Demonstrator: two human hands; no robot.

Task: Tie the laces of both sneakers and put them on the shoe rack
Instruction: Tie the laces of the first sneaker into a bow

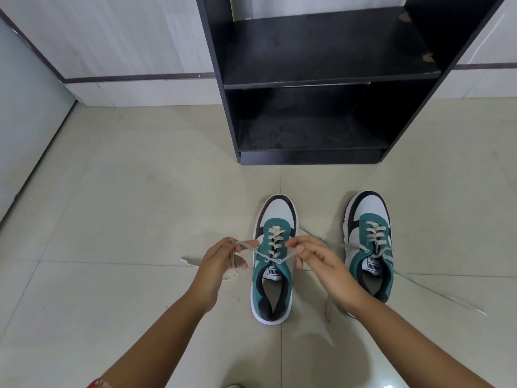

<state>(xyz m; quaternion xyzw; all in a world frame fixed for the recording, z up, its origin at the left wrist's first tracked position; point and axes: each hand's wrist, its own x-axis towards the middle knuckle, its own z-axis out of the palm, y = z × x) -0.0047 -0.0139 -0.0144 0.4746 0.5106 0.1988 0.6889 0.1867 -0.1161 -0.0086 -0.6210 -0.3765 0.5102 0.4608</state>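
Note:
Two teal, white and black sneakers stand side by side on the tiled floor, toes pointing at the rack. Over the left sneaker [272, 287] both hands work the pale laces [275, 259], which cross above the tongue. My left hand [221, 264] pinches one lace end to the left of the shoe. My right hand [319, 264] pinches the other end to its right. The right sneaker [369, 217] has loose laces trailing over the floor, partly behind my right wrist. The black shoe rack [321, 79] stands just beyond, both shelves bare.
Pale floor tiles [126, 191] spread to the left and front. A light wood-grain wall with a dark strip [134, 78] runs behind the rack. A grey panel [25, 121] stands at the far left.

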